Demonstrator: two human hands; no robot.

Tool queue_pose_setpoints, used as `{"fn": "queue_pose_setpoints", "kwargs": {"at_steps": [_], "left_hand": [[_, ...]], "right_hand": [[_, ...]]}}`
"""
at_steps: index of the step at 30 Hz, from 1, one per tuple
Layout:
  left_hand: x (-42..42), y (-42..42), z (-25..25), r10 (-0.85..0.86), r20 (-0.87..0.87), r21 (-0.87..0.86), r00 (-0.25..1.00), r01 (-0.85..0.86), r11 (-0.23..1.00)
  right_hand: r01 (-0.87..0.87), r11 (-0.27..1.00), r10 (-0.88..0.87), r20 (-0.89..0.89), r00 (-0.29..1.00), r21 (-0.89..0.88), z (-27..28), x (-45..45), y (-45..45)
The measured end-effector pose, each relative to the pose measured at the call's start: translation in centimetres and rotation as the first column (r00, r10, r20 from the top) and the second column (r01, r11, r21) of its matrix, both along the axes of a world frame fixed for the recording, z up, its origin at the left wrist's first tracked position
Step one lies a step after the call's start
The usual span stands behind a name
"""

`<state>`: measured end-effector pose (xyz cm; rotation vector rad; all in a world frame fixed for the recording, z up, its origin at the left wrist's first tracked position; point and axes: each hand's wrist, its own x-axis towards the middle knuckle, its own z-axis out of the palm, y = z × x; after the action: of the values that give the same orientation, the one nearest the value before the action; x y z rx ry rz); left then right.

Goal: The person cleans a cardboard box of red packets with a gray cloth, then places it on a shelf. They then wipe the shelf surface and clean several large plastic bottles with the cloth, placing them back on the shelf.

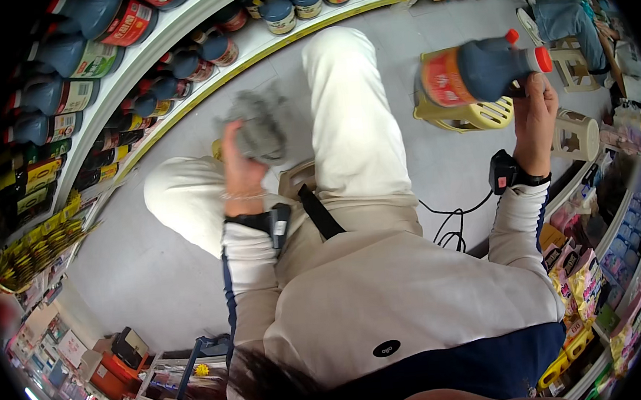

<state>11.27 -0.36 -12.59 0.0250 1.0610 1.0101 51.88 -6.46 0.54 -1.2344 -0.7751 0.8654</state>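
Note:
Bunched in my left hand (245, 174) is a grey cloth (260, 129), blurred, above the floor beside my left knee. My right hand (538, 105) is out to the right and grips a large plastic jug (484, 71) of dark liquid near its neck and handle. This jug has a red cap and a red-and-orange label, and its cap end points right in the picture. A second red cap (511, 36) shows just behind it; the bottle below that cap is mostly hidden. Under the jug in the picture stands a yellow plastic stool (462, 116), partly covered by it.
Shelves (286, 35) with several dark-liquid jugs (278, 14) curve along the left and front. Another person's legs (565, 27) are at the far right, near beige stools (576, 132). A black cable (450, 227) lies at my right. Packaged goods (577, 277) fill shelves behind it.

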Motion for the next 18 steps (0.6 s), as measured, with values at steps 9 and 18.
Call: {"fn": "queue_pose_setpoints", "kwargs": {"at_steps": [9, 18], "left_hand": [[4.1, 0.3, 0.8, -0.065, 0.458, 0.156, 0.886, -0.008, 0.988], [-6.0, 3.1, -7.5, 0.324, 0.002, -0.026, 0.946, -0.324, 0.946]], "right_hand": [[-0.585, 0.811, 0.561, 0.274, 0.781, 0.009, 0.2, -19.9, 6.7], [-0.632, 0.693, 0.719, 0.39, 0.575, -0.347, -8.9, -24.6, 13.2]]}}
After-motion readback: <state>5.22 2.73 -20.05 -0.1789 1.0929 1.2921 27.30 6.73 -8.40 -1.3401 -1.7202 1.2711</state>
